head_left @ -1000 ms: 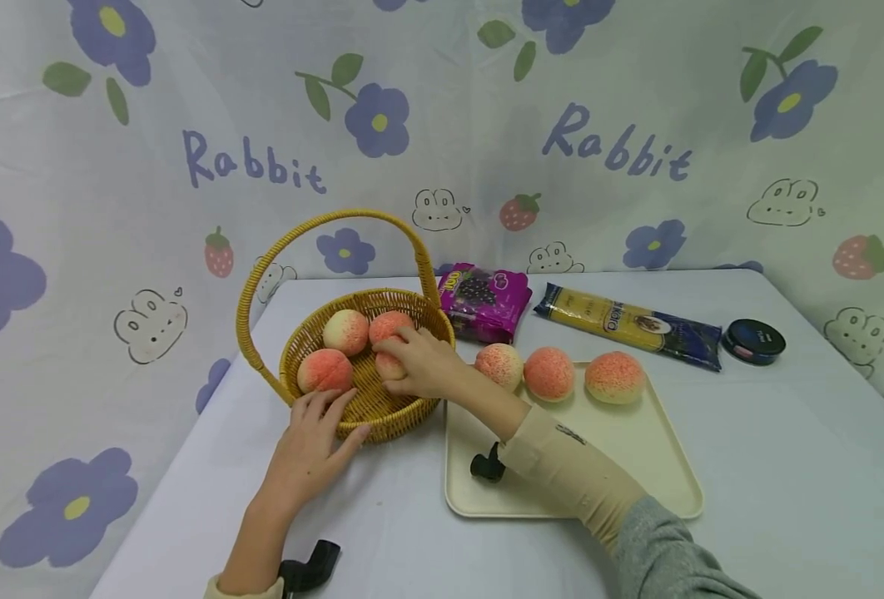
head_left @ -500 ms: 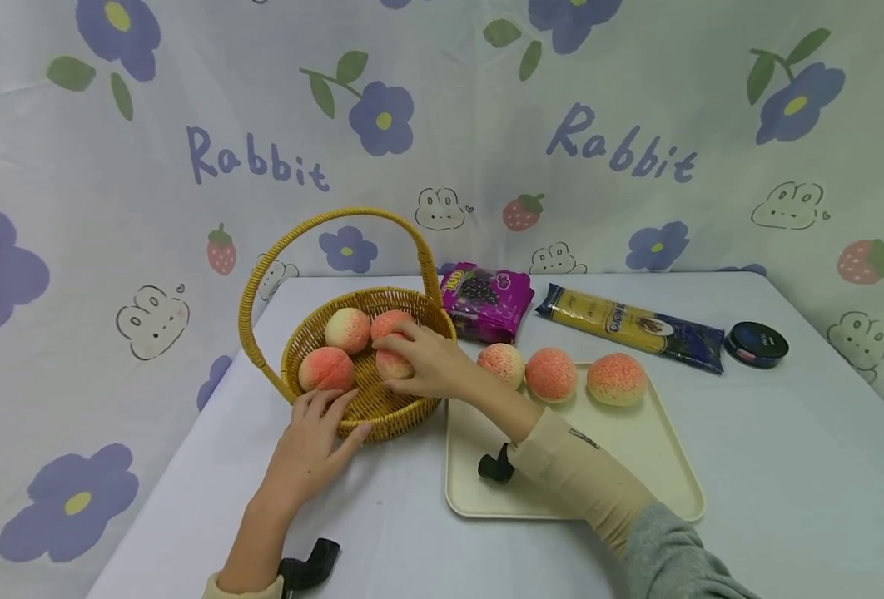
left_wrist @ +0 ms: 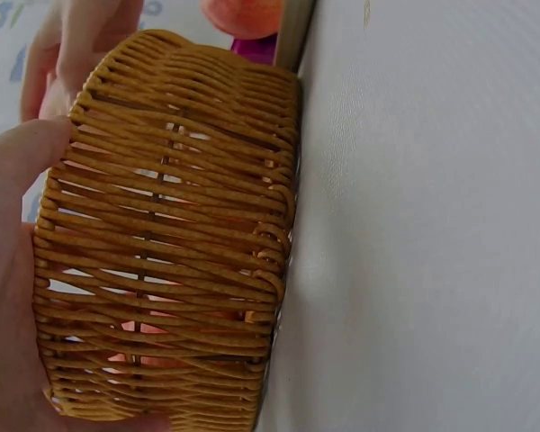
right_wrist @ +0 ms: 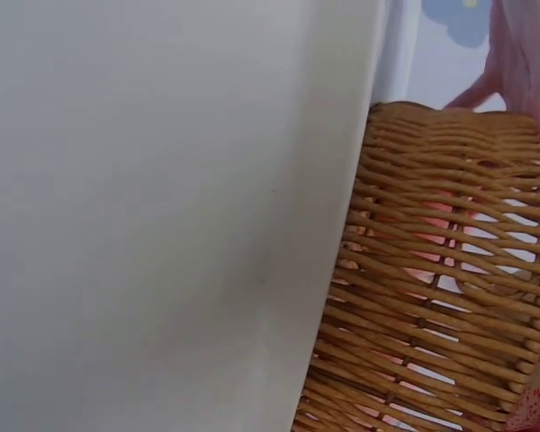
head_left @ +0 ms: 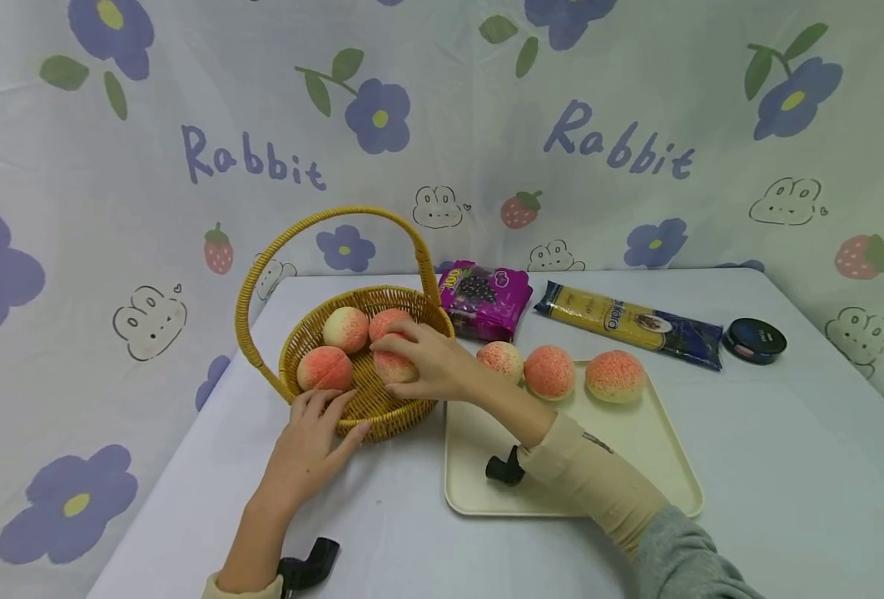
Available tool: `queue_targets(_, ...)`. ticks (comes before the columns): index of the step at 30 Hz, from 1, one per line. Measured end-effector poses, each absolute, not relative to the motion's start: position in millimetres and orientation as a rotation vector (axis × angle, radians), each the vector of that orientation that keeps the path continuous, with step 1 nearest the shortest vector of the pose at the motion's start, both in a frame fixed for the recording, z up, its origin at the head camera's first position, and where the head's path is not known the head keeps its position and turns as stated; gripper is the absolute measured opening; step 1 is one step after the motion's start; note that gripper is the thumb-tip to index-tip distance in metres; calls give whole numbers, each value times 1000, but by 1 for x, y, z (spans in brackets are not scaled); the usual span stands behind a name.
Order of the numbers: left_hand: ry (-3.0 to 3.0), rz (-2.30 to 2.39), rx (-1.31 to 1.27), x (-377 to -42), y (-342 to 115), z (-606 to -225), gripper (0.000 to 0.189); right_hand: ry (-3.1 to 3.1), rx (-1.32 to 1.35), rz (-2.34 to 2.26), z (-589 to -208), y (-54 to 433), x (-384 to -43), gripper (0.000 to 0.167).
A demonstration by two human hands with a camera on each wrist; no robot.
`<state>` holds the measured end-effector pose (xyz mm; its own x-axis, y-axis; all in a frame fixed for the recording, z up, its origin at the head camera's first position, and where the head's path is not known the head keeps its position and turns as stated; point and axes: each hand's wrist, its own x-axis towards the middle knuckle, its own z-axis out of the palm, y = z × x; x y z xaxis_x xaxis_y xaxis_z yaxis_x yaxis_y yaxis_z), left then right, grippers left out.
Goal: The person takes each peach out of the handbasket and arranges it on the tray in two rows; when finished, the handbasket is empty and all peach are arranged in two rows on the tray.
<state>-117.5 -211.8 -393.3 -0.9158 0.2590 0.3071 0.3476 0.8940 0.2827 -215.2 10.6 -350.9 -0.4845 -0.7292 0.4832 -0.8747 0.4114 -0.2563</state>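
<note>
A round yellow wicker basket (head_left: 385,428) with a tall handle stands at the left of the table. My left hand (head_left: 309,449) holds its near rim, fingers reaching over the edge and thumb along the rim. Inside the basket my right hand (head_left: 433,366) grips a pink and cream peach (head_left: 391,367) from the right side; its fingers partly hide this fruit. Also in the basket are a red peach (head_left: 325,368), a paler peach (head_left: 346,330) and a pink peach (head_left: 389,323) behind the right hand. In the left wrist view, the basket's woven side (left_wrist: 171,234) fills the middle.
A cream tray (head_left: 479,499) lies right of the basket, under my right forearm. Along its far side sit a speckled peach (head_left: 500,362), a redder peach (head_left: 549,372) and a wide peach (head_left: 615,377). Behind lie a purple packet (head_left: 484,299), a pasta bag (head_left: 629,324) and a dark round tin (head_left: 754,340).
My right hand and forearm have shifted slightly to the right, and a little more of the gripped peach shows. The left hand stays at the basket's rim.
</note>
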Motion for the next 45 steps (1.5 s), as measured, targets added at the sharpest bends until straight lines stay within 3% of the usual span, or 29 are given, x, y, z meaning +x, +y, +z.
queue_targets(30, -2791, -497, -467, -118, -212, -394, 55, -2356, 1315, 679, -337, 64, -183, 45)
queue_targets(45, -2826, -521, -450, -117, -210, -391, 58, -2522, 1241, 677, -337, 118, -163, 51)
